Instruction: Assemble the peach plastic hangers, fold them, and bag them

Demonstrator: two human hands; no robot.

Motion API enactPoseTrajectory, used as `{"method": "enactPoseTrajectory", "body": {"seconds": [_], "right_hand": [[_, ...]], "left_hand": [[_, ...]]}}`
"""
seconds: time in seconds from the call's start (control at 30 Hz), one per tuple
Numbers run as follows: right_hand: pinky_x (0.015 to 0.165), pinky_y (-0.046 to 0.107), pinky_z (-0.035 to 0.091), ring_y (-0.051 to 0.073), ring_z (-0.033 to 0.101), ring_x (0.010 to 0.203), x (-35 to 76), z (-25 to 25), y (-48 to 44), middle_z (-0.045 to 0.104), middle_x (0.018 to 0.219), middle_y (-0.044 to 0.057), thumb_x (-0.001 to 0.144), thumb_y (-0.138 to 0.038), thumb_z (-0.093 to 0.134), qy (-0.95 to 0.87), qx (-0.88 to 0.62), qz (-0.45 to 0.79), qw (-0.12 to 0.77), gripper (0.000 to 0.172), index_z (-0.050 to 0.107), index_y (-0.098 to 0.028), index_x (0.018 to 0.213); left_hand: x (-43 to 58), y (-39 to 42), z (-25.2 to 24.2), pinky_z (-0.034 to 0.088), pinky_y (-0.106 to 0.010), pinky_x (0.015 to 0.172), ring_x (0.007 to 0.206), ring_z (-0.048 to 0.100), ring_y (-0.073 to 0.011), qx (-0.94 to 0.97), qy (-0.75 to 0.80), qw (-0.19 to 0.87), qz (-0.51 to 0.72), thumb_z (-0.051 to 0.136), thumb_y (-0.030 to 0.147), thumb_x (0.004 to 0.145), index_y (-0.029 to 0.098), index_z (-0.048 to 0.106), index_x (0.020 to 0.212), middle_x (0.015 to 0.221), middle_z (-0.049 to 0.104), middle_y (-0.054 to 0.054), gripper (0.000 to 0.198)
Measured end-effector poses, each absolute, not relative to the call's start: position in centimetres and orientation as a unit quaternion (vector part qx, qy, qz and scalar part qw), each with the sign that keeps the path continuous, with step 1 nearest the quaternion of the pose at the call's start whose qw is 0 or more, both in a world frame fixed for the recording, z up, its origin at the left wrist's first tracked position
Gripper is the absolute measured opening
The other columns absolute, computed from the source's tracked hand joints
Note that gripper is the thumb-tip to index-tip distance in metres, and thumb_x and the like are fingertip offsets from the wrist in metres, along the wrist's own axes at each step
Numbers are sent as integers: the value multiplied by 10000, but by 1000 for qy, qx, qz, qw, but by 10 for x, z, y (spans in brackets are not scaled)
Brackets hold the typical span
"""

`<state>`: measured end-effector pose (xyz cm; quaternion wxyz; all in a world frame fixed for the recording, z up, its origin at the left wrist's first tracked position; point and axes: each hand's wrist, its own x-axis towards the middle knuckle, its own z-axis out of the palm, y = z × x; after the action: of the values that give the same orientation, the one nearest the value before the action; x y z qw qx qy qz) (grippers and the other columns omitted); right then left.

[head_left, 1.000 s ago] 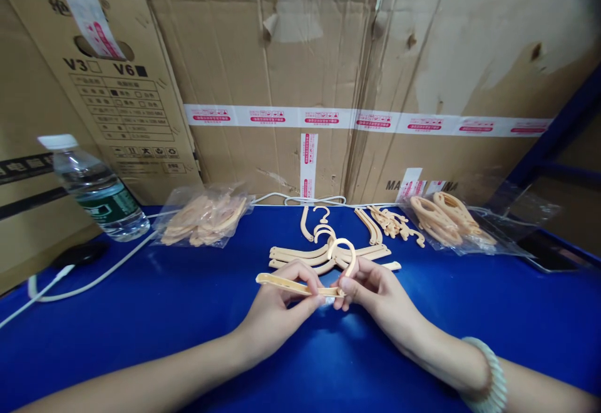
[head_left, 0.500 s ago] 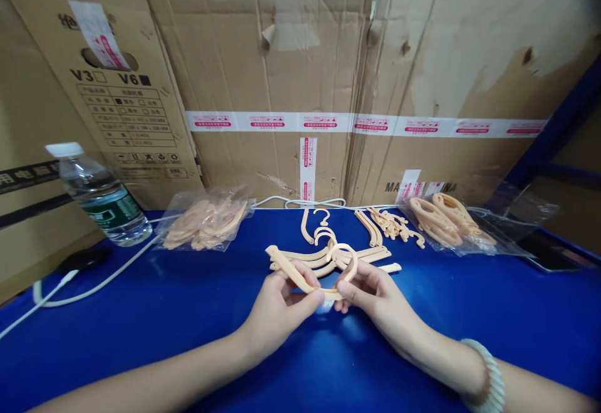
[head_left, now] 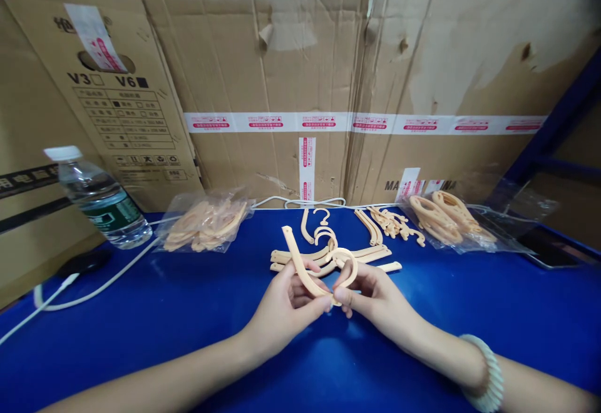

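My left hand [head_left: 293, 303] is closed on a beige plastic hanger arm [head_left: 299, 261], which tilts up and to the left. Between the fingers of my right hand [head_left: 369, 293] is a beige hanger hook [head_left: 351, 266], its curve upward. The lower ends of the two pieces meet between my fingertips; whether they are joined is hidden. Just behind my hands, hangers with spread arms [head_left: 375, 254] lie stacked on the blue table [head_left: 225, 300]. Beyond them are a loose arm [head_left: 306, 228] and a loose hook [head_left: 322, 216].
Several hanger arms [head_left: 369, 226] and a pile of hooks [head_left: 392, 222] lie at the back. Clear bags of hanger parts sit left [head_left: 204, 222] and right [head_left: 453, 219]. A water bottle [head_left: 110, 209], a white cable [head_left: 107, 288] and a phone [head_left: 549, 253] are at the sides. Cardboard [head_left: 272, 81] stands behind.
The hanger arm in my left hand has swung more upright, its free end moving up and right. The joint between the pieces has dropped slightly. Both hands keep their grip.
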<state>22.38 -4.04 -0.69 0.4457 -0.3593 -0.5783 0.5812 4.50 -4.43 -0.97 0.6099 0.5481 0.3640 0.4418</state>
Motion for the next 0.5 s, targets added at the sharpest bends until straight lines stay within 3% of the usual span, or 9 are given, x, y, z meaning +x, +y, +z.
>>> {"method": "enactPoseTrajectory", "body": {"seconds": [0.2,0.33,0.43,0.5], "right_hand": [[497,230,458,96,515,491,221,-6,-39,589,583,-33,625,-414,835,-584,-361,583,435,319,634,-171,672],[526,237,465,103,534,528,229,3,-34,622,656,-2,717,-449,763,-634,-351,560,400,308,664,-158,736],[546,264,475,128,558,556,252,16,-19,636,695,14,851,-482,611,-674,-377,470,428,326,697,-173,915],[576,290,483,161,591,625,275,24,-2,658,760,34,896,-431,554,-709,-418,335,459,308,689,-195,1043]], "left_hand": [[47,-42,-9,528,-245,677,669,671,-124,521,392,615,443,813,140,602,178,504,897,722,698,24,429],[47,-40,-7,528,-245,667,656,670,-124,511,396,620,445,837,158,582,171,505,840,682,683,33,421],[45,-39,-4,529,-247,660,663,671,-129,507,391,619,455,834,215,617,168,502,856,706,688,21,412],[44,-39,-4,528,-247,657,663,668,-127,507,392,616,458,830,233,632,166,501,879,736,694,11,417]]}}
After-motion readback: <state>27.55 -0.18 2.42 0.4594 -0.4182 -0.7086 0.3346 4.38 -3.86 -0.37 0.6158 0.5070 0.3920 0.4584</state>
